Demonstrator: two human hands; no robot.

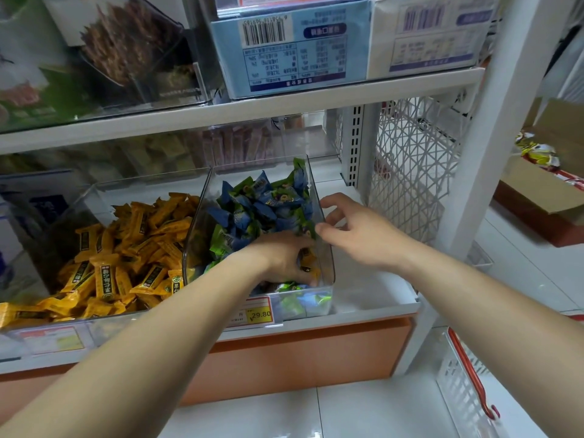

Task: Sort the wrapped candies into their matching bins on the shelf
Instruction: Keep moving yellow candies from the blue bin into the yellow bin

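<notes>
A shelf board (284, 102) runs across just above the work, carrying a blue box (294, 49) with its barcode upside down. A white lattice basket (414, 172) stands to the right, well apart from the bins. A yellow price tag (256, 312) sits on the shelf edge below.

Two clear bins stand side by side. The left bin (126, 320) is heaped with yellow candy bars (132, 248). The right bin (197, 229) holds blue and green candies (265, 203), piled higher toward the back.

The left hand (281, 257) reaches over the right bin's front wall into its near right corner, fingers curled down round a few yellow pieces (308, 267) (strays among the blue and green). The fingers cover most of them, so their long axis cannot be told. The bars in the left bin lie in every direction, many slanting from front to back.

The right hand (363, 235) holds nothing, fingers loosely spread just beside the right bin's right wall, thumb tip at its rim.
</notes>
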